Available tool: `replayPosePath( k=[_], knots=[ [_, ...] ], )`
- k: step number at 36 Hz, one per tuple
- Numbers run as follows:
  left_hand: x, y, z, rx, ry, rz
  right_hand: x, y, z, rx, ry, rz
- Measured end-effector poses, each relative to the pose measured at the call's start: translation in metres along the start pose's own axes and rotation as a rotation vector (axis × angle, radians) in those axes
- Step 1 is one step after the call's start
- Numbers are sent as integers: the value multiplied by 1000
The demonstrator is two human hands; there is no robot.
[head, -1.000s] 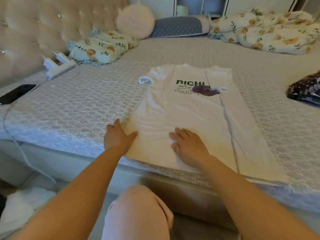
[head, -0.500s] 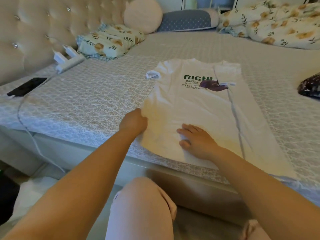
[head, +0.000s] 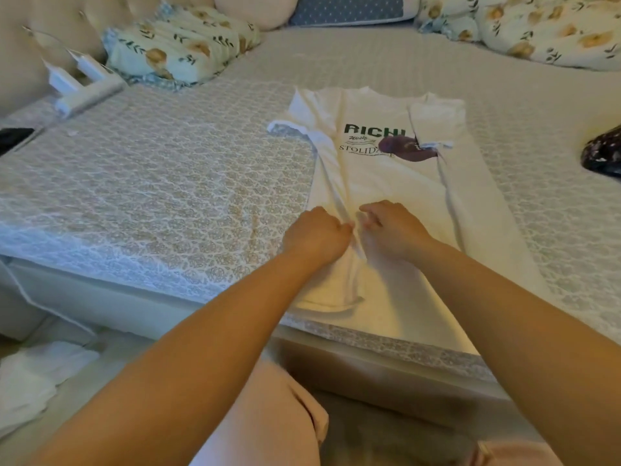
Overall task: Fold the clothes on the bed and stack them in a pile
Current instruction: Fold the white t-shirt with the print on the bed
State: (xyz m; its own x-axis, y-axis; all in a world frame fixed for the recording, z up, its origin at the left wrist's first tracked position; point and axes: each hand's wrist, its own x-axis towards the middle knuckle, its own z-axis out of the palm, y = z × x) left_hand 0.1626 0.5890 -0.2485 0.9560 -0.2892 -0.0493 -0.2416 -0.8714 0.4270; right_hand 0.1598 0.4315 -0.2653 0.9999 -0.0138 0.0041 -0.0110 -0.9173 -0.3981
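Note:
A white T-shirt (head: 396,183) with green lettering and a purple print lies front up on the bed (head: 161,183), its collar away from me. Its right side is folded inward, the sleeve lying over the print. My left hand (head: 316,235) grips the shirt's left edge and holds it raised in a ridge toward the middle. My right hand (head: 391,230) rests on the cloth just right of that ridge, fingers curled and pinching the fabric. A dark patterned garment (head: 603,153) lies at the right edge of the view.
A floral folded blanket (head: 181,48) and pillows sit near the headboard, with a floral duvet (head: 544,31) at the back right. White chargers (head: 84,85) and a black phone (head: 13,137) lie at the left. White cloth (head: 30,375) lies on the floor.
My left hand closed on the shirt's left edge and drew it right toward the middle, bunching the side into a ridge. My right hand went from lying flat to pinching the cloth.

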Motion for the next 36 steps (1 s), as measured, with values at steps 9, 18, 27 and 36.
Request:
replayPosePath(
  k=[9, 18, 27, 36],
  knots=[
    [88, -47, 32, 226, 68, -28, 79, 11, 25, -159, -84, -37],
    [207, -62, 21, 167, 193, -193, 178, 27, 26, -258, -11, -7],
    [305, -68, 5, 69, 268, -384, 262, 44, 20, -230, -16, -75],
    [364, -12, -9, -793, 362, -149, 291, 57, 0, 664, 174, 78]
  ],
)
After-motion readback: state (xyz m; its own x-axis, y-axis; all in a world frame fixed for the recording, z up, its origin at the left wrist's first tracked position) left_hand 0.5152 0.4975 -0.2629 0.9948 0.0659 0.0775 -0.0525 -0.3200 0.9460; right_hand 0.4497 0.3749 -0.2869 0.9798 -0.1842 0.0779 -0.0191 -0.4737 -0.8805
